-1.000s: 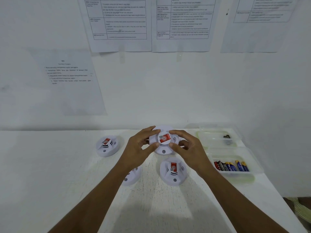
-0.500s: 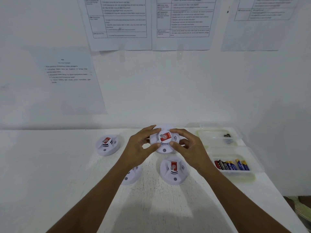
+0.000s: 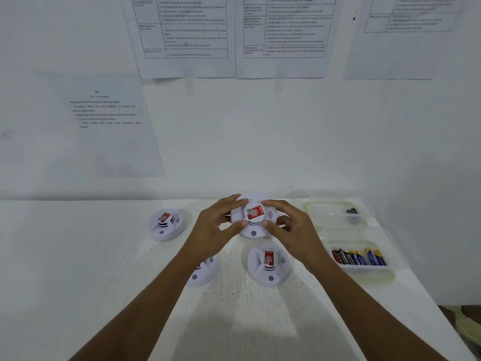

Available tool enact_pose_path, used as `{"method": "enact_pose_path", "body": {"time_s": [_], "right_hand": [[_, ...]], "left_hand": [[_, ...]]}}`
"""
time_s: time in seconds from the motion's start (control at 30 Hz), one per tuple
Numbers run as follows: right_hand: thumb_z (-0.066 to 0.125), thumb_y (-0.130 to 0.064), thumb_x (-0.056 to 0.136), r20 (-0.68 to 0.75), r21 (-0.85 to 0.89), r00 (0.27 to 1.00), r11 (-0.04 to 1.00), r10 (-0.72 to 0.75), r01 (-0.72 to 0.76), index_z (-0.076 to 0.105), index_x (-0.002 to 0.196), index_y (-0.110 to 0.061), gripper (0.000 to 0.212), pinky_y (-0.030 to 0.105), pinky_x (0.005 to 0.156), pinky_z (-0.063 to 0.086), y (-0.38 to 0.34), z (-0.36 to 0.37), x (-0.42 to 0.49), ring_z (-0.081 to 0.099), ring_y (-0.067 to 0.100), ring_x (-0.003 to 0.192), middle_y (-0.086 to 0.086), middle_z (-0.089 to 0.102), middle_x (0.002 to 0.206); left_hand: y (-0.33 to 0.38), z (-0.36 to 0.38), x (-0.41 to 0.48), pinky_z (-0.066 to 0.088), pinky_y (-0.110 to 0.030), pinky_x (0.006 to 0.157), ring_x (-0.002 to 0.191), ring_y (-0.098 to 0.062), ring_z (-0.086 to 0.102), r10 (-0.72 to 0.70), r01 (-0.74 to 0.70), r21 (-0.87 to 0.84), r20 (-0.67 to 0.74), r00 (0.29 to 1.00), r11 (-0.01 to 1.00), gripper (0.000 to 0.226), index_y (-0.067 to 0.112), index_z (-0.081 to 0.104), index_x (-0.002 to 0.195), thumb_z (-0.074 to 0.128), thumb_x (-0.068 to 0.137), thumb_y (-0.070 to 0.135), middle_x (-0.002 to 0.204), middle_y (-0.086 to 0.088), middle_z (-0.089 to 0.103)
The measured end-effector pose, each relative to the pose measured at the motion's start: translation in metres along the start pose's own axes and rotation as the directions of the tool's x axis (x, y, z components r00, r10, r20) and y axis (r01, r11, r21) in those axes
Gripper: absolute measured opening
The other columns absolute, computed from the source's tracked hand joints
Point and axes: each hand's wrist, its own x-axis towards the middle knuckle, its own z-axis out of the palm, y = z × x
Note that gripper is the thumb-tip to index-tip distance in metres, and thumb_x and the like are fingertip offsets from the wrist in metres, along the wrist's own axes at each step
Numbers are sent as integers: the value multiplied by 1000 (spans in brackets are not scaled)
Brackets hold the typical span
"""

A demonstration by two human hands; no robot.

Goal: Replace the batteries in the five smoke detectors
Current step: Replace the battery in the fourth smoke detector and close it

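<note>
A round white smoke detector (image 3: 253,217) with a red label is held above the table between my left hand (image 3: 217,229) and my right hand (image 3: 291,227); thumbs and fingers of both pinch its rim. Three more white detectors lie on the table: one at the left (image 3: 166,224), one near the front centre (image 3: 268,264), and one (image 3: 204,273) half hidden under my left forearm. A clear tray (image 3: 361,268) at the right holds several batteries (image 3: 359,256). A second clear tray (image 3: 338,208) behind it holds a few dark batteries (image 3: 352,211).
The white table (image 3: 78,256) runs to a white wall with printed sheets (image 3: 184,35) taped on it. The table's right edge (image 3: 429,303) drops off near the trays, with a patterned object (image 3: 468,327) on the floor beyond.
The held detector has turned slightly between my hands, its red label now tilted more. Both hands stay in the same place.
</note>
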Motion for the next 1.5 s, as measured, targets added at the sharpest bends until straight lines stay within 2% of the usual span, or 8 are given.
{"method": "enact_pose_path", "body": {"time_s": [0.47, 0.7, 0.87, 1.0, 1.1, 1.27, 1.37, 1.5], "right_hand": [[80, -17, 81, 27, -2, 1000, 1000, -14, 14, 64, 121, -29, 45, 33, 77, 60, 0, 2, 2, 71, 14, 95, -10, 70, 115], [81, -17, 79, 3, -56, 998, 996, -70, 70, 64, 121, -28, 47, 27, 77, 59, 5, 9, 6, 66, 15, 104, -11, 58, 124], [83, -16, 77, 23, -64, 1000, 998, -21, 22, 64, 121, -28, 49, 23, 77, 59, 9, 21, 10, 69, 12, 101, -9, 63, 120], [85, -26, 73, 78, -177, 995, 983, 55, -40, 54, 130, -35, 65, 12, 74, 54, 6, 36, 21, 68, 1, 93, -15, 66, 110], [84, -30, 74, 109, -236, 988, 968, 110, -82, 44, 139, -34, 76, 16, 78, 50, 7, 52, 34, 64, 8, 103, -6, 66, 118], [83, -26, 77, 109, -354, 978, 927, 176, -127, 38, 144, -30, 81, 25, 78, 53, 18, 82, 55, 66, 18, 98, 6, 66, 122], [80, -23, 79, 111, -405, 972, 903, 205, -144, 35, 146, -28, 82, 28, 78, 53, 29, 96, 65, 64, 22, 105, 9, 64, 126], [75, -22, 84, 92, -415, 961, 887, 260, -200, 31, 149, -25, 79, 39, 97, 52, 41, 107, 74, 60, 26, 118, 11, 59, 134]], "left_hand": [[-4, -3, 1, 49, -14, 90, 122, -3, 53, 12, -12, 26, -2, 1000, 1000, 50, 31, 56, 128, 70, 80, 33, 140, 8, 51], [-11, -8, 1, 50, -13, 86, 119, -6, 52, 32, -31, 83, -7, 999, 996, 50, 31, 57, 126, 71, 79, 36, 134, 6, 50], [-19, -15, -6, 55, -21, 87, 111, -8, 59, -3, 4, 79, -19, 1000, 997, 49, 36, 56, 123, 75, 80, 27, 125, 4, 57], [-35, -28, -9, 51, -20, 93, 109, -3, 61, -188, 190, 89, -35, 982, 978, 77, 34, 42, 140, 80, 73, 37, 124, 11, 61], [-51, -40, -6, 48, -26, 95, 113, -8, 56, -289, 296, 173, -69, 955, 939, 91, 32, 31, 146, 80, 71, 44, 129, 9, 59], [-72, -47, 7, 54, -35, 92, 114, -19, 60, -396, 397, 220, -52, 917, 891, 87, 24, 30, 147, 80, 76, 28, 131, -5, 60], [-85, -45, 13, 53, -31, 90, 114, -21, 59, -444, 441, 240, -44, 895, 865, 84, 24, 29, 147, 78, 79, 22, 132, -7, 59], [-94, -44, 21, 48, -23, 86, 111, -21, 60, -472, 468, 259, -52, 880, 845, 81, 22, 29, 148, 76, 82, 21, 133, -8, 59]]}}
